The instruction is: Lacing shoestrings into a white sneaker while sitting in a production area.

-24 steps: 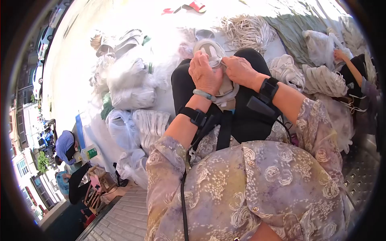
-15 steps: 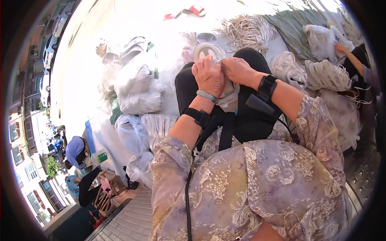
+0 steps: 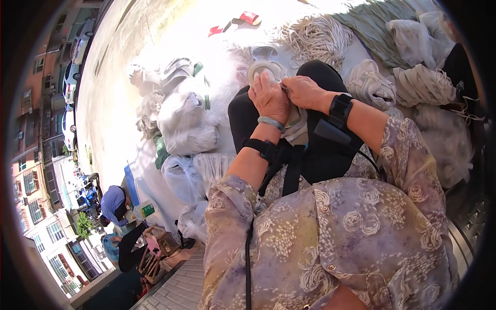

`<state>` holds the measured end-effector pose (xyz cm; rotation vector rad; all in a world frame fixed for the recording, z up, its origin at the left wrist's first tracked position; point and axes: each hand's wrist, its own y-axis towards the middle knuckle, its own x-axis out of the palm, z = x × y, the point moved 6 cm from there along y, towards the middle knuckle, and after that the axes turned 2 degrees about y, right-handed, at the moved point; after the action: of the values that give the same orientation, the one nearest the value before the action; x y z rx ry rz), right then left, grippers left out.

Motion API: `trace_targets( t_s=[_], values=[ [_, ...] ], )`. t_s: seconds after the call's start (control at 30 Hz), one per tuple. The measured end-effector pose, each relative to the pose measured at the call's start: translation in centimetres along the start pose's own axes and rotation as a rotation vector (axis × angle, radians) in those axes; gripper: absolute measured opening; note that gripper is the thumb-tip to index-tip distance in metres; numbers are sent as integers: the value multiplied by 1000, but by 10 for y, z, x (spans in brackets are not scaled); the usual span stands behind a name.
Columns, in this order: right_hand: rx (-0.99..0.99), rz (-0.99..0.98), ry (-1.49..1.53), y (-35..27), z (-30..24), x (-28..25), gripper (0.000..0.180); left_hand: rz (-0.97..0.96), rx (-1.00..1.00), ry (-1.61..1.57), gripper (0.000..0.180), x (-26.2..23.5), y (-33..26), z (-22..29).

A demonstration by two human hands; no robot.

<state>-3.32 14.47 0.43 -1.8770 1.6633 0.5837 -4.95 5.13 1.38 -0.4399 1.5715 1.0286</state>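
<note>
Between my knees lies a pale beige-and-white shoe upper (image 3: 275,67), its rounded end pointing away from me. My left hand (image 3: 269,101) is closed over it, fingers pressed on its near part. Close beside it, my right hand (image 3: 308,92) is pinched at the edge of the same piece. Whatever thin thing the right fingertips hold is too small to make out. More pale material (image 3: 296,124) shows in my lap below the hands, partly covered by them.
A heap of whitish laces (image 3: 319,42) lies beyond my knees. Clear plastic bags (image 3: 187,124) of pale pieces stand on the left, with stacked shoe uppers (image 3: 423,85) on the right. Another person in a blue top (image 3: 112,204) sits at the far left.
My hands stay together on the shoe upper, with slight finger shifts. The surroundings have swung a little in view, and the other person's hand at the right is out of sight.
</note>
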Motion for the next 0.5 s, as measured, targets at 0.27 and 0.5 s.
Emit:
trace_targets(
  t_s=[0.27, 0.5],
  values=[
    [26, 50, 22, -2, 2, 3, 26, -254, -111, -122, 20, -20, 3, 1],
    [-57, 128, 79, -13, 4, -2, 38, -514, -18, 65, 16, -79, -80, -89]
  ],
)
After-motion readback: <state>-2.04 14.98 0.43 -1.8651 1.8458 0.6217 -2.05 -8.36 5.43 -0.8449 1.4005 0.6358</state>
